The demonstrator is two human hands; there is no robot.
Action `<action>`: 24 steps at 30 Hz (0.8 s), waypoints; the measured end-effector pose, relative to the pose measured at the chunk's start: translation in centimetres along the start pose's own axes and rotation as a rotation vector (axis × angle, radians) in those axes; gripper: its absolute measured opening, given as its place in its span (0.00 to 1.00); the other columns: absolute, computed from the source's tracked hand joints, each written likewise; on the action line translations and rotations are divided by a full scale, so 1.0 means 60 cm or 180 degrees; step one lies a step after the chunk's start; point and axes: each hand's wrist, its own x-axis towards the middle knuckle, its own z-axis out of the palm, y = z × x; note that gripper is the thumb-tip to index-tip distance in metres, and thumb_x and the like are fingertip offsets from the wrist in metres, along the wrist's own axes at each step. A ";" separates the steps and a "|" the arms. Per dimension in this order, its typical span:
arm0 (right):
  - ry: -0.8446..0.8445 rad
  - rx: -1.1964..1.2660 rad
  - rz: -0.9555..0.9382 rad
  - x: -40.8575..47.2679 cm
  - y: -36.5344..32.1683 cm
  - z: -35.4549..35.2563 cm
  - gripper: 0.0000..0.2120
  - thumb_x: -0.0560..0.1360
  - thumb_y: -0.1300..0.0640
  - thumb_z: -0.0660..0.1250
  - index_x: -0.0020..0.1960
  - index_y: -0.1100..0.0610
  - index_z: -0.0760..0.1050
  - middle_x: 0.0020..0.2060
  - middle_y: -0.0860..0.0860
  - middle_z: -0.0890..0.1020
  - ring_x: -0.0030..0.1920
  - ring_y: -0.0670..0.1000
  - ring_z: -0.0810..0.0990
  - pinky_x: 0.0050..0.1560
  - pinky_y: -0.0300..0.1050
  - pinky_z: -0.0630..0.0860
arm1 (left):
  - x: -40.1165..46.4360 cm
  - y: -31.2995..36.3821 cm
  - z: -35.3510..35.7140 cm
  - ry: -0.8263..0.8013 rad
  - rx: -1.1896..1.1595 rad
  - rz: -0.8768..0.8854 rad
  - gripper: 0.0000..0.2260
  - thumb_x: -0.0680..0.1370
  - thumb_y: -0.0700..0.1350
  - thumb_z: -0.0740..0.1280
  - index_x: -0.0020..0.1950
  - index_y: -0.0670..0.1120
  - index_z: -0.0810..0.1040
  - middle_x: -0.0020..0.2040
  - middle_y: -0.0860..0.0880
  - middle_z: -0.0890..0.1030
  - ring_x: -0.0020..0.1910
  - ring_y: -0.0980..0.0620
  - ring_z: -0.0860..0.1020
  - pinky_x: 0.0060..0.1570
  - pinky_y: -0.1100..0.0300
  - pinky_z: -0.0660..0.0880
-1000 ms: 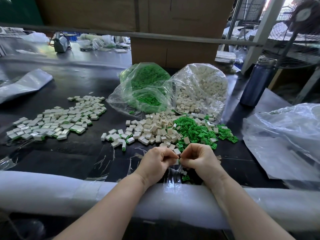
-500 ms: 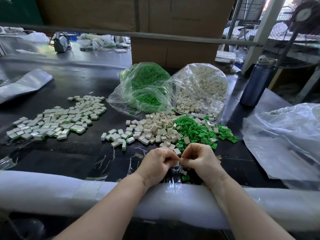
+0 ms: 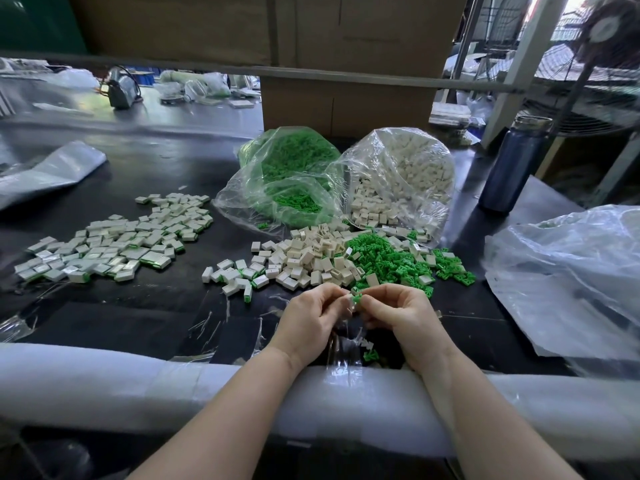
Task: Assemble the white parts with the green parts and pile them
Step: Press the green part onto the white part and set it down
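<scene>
Clearly we are midway: a finished pile (image 3: 114,244) lies done, loose white parts (image 3: 308,258) and green parts (image 3: 388,258) remain, and our left hand (image 3: 308,320) and right hand (image 3: 405,317) pinch a green piece (image 3: 356,299) together.

A dark, glossy worktable (image 3: 145,174) has a white padded front edge (image 3: 104,386). Behind it stand large cardboard boxes (image 3: 346,109), a white post (image 3: 519,67) and a fan (image 3: 609,32) in daylight.

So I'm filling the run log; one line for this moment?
left hand: pinches white part | right hand: pinches green part | stage: joining | finished pile: far left
</scene>
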 end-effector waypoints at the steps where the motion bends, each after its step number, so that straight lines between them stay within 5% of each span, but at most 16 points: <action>1: -0.0033 -0.0058 -0.0016 -0.001 0.000 0.000 0.03 0.72 0.67 0.69 0.41 0.62 0.80 0.33 0.56 0.83 0.32 0.48 0.80 0.32 0.37 0.77 | 0.001 -0.001 -0.001 0.0009 -0.0010 -0.0017 0.04 0.77 0.44 0.65 0.47 0.47 0.80 0.40 0.50 0.82 0.42 0.52 0.81 0.49 0.58 0.77; 5: -0.0031 -0.0462 -0.0067 -0.001 0.000 0.006 0.04 0.72 0.66 0.69 0.39 0.61 0.79 0.31 0.54 0.83 0.29 0.45 0.79 0.31 0.36 0.76 | 0.004 -0.006 -0.004 -0.0020 -0.0196 -0.0123 0.06 0.77 0.42 0.66 0.42 0.50 0.79 0.37 0.54 0.80 0.38 0.58 0.78 0.44 0.70 0.74; 11: -0.0048 -0.0861 -0.0020 -0.001 0.000 0.011 0.06 0.73 0.65 0.68 0.37 0.60 0.78 0.29 0.53 0.79 0.28 0.47 0.75 0.32 0.39 0.75 | 0.005 -0.007 -0.006 -0.0190 -0.0079 -0.0196 0.04 0.77 0.42 0.67 0.47 0.45 0.82 0.39 0.52 0.81 0.39 0.61 0.76 0.43 0.74 0.71; 18: -0.0089 -0.1128 -0.0058 -0.001 -0.001 0.010 0.10 0.73 0.65 0.69 0.34 0.57 0.78 0.27 0.51 0.79 0.28 0.45 0.75 0.33 0.39 0.74 | 0.002 -0.003 -0.007 -0.0288 0.0086 -0.0198 0.06 0.77 0.43 0.67 0.49 0.45 0.82 0.41 0.51 0.81 0.43 0.55 0.78 0.49 0.61 0.74; 24: -0.0152 -0.1067 -0.0045 -0.002 -0.003 0.009 0.09 0.72 0.66 0.69 0.34 0.58 0.77 0.25 0.49 0.78 0.26 0.43 0.75 0.30 0.36 0.73 | 0.002 -0.006 -0.006 -0.0305 0.0211 -0.0140 0.06 0.77 0.43 0.66 0.50 0.45 0.82 0.42 0.51 0.82 0.44 0.55 0.78 0.50 0.61 0.74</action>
